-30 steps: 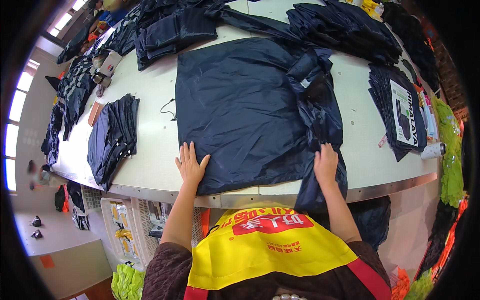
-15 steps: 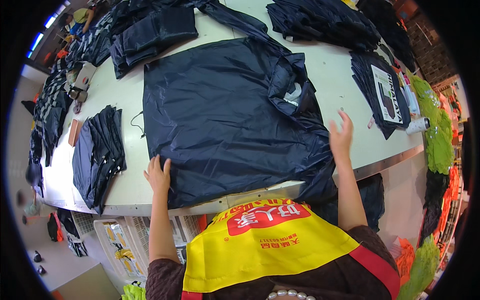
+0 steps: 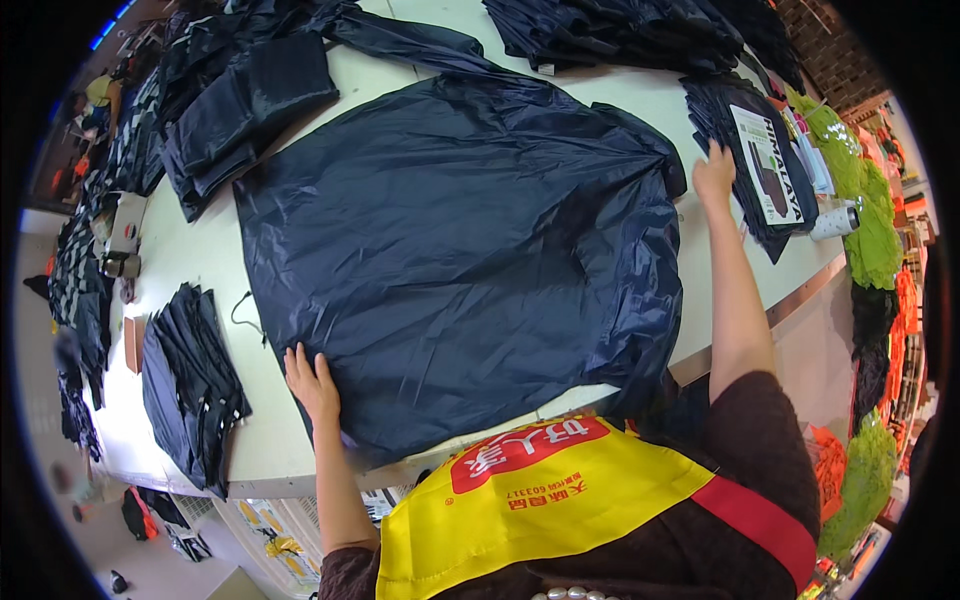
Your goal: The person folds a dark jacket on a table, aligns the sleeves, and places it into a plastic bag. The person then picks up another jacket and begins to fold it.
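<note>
A shiny dark navy garment (image 3: 450, 260) lies spread over the white table in front of me, wrinkled along its right side. A thin dark cord (image 3: 246, 318) sticks out from its left edge. My left hand (image 3: 316, 388) rests flat on the garment's near left edge with its fingers apart. Off to the right, my right hand (image 3: 714, 182) reaches to the left edge of a stack of dark flat fabric pieces (image 3: 712, 112). Its fingertips are at the stack and look apart; I see nothing held in them. A white printed sheet (image 3: 768, 165) lies on that stack.
More dark folded garments (image 3: 255, 105) sit at the far left, with another dark pile (image 3: 610, 30) at the far side. Folded dark pieces (image 3: 190, 385) lie at the near left. A white cylinder (image 3: 835, 222) stands by the right edge, beside lime-green fabric (image 3: 868, 235).
My right hand has moved away from the garment to the stack on the right. The garment's bunched right part now lies spread flatter. My left hand stays on the near left edge.
</note>
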`<move>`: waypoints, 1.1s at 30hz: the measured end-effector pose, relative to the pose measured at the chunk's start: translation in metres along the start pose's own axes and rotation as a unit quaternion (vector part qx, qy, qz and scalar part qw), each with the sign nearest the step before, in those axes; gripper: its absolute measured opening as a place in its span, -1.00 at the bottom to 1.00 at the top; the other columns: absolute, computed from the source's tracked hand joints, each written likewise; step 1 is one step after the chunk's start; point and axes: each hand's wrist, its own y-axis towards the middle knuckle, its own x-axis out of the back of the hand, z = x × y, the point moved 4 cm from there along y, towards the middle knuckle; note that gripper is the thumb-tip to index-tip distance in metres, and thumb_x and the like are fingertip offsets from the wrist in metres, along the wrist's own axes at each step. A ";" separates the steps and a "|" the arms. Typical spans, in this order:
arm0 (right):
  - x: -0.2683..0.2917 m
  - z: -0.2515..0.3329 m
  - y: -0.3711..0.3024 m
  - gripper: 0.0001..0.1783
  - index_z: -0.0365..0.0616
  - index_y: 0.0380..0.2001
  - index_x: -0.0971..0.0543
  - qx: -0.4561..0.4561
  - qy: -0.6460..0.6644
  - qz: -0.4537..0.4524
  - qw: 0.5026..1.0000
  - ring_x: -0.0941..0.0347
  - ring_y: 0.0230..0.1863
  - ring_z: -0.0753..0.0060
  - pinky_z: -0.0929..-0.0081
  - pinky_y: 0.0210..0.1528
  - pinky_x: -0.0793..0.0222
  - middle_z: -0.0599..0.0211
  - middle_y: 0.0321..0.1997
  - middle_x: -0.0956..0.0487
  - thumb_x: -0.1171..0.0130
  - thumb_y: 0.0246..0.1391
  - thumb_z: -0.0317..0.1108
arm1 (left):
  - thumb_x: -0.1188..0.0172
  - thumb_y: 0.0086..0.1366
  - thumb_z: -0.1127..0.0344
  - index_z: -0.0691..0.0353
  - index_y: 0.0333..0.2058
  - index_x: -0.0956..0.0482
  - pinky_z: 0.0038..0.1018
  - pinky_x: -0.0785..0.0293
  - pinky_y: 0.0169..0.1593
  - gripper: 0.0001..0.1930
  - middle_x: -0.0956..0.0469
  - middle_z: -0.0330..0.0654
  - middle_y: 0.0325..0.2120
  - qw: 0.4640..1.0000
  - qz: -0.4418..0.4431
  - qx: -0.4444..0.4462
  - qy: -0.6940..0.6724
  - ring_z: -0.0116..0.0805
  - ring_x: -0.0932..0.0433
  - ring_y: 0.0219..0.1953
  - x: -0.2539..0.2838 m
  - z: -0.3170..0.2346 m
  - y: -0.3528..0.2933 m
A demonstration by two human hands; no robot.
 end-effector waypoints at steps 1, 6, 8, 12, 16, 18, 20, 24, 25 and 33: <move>0.020 0.047 -0.009 -0.51 -0.18 0.06 -0.39 0.078 0.006 -0.080 0.994 -0.22 0.21 -0.05 0.10 0.23 -0.08 -0.09 0.10 -0.40 -0.09 0.03 -0.28 | 0.05 0.33 0.13 0.29 0.14 -0.29 -0.14 0.07 0.29 -0.51 -0.19 0.11 0.19 0.999 -0.005 0.002 -0.052 0.03 -0.10 0.26 0.002 -0.010 0.005; -0.004 0.186 -0.096 -0.18 0.07 0.24 -0.22 0.210 -0.077 0.202 0.954 0.10 0.37 -0.08 -0.39 0.19 0.21 0.12 0.35 -0.09 0.05 0.00 0.31 | 0.05 0.30 0.00 0.22 0.23 -0.15 -0.15 0.10 0.30 -0.38 -0.09 0.08 0.25 0.989 0.024 -0.073 0.125 0.00 0.00 0.31 -0.004 -0.057 0.044; -0.043 0.181 -0.073 -0.14 0.06 0.27 -0.16 0.161 -0.043 0.218 0.962 0.15 0.39 -0.06 -0.33 0.24 0.27 0.16 0.38 -0.03 0.11 0.02 0.35 | 0.05 0.26 -0.10 0.17 0.27 -0.06 -0.17 0.15 0.32 -0.29 -0.03 0.05 0.28 0.993 0.022 -0.066 0.092 -0.04 0.06 0.34 -0.013 -0.047 0.071; -0.078 0.196 -0.023 -0.15 -0.02 0.27 -0.16 0.146 0.041 0.277 0.949 0.20 0.41 -0.03 -0.20 0.29 0.25 0.11 0.40 0.01 0.06 0.04 0.28 | -0.01 0.24 -0.12 0.19 0.27 -0.06 -0.19 0.16 0.32 -0.25 -0.03 0.08 0.28 0.997 0.023 -0.067 0.024 -0.02 0.07 0.34 -0.020 -0.051 0.129; 0.023 0.210 -0.062 -0.23 -0.16 0.21 -0.23 0.171 0.037 0.214 0.961 0.13 0.37 -0.15 -0.18 0.26 0.16 -0.07 0.35 -0.05 -0.13 0.00 0.00 | -0.09 0.24 0.02 0.24 0.24 -0.12 -0.11 0.14 0.30 -0.31 -0.05 0.14 0.25 0.996 -0.008 -0.085 -0.041 0.09 0.08 0.33 0.008 -0.054 0.081; 0.102 0.211 -0.126 -0.21 -0.26 0.20 -0.22 0.166 0.009 0.229 0.959 0.09 0.33 -0.26 -0.15 0.24 0.10 -0.17 0.32 -0.06 -0.19 -0.06 -0.10 | -0.09 0.23 0.00 0.24 0.23 -0.15 -0.03 0.15 0.29 -0.31 -0.06 0.15 0.25 0.998 0.023 -0.058 0.015 0.09 0.08 0.33 0.037 -0.066 0.017; 0.154 0.201 -0.187 -0.15 -0.29 0.21 -0.18 0.135 -0.016 0.275 0.952 0.09 0.32 -0.32 -0.16 0.24 0.12 -0.26 0.31 -0.02 -0.23 -0.10 -0.12 | -0.11 0.19 -0.04 0.25 0.23 -0.16 0.03 0.17 0.28 -0.27 -0.04 0.14 0.26 0.989 0.133 -0.020 0.064 0.09 0.08 0.33 0.027 -0.052 -0.041; 0.209 0.191 -0.283 -0.01 -0.38 0.24 -0.05 0.106 0.094 0.297 0.944 0.14 0.34 -0.32 -0.05 0.29 0.16 -0.33 0.32 0.05 -0.29 -0.17 -0.13 | -0.14 0.14 -0.05 0.26 0.25 -0.08 0.01 0.24 0.30 -0.19 0.01 0.08 0.29 0.993 0.067 -0.069 0.071 0.04 0.11 0.34 0.025 -0.041 -0.087; 0.216 0.189 -0.302 0.01 -0.41 0.23 -0.02 0.084 0.109 0.294 0.946 0.14 0.34 -0.31 0.02 0.30 0.15 -0.33 0.32 0.05 -0.30 -0.18 -0.14 | -0.14 0.14 -0.03 0.24 0.26 -0.05 -0.01 0.25 0.31 -0.19 0.03 0.05 0.30 0.994 0.061 -0.063 0.065 0.02 0.13 0.35 0.025 -0.040 -0.090; 0.177 0.073 -0.347 -0.76 -0.36 -0.24 -0.52 -0.026 0.141 0.190 0.971 -0.53 -0.30 0.15 0.37 -0.19 -0.43 -0.02 -0.38 -0.55 -0.04 -0.01 -0.50 | -0.12 0.17 -0.09 0.16 0.27 -0.08 0.07 0.25 0.29 -0.22 0.00 0.00 0.30 0.994 0.064 -0.062 0.071 0.00 0.10 0.35 0.026 -0.036 -0.098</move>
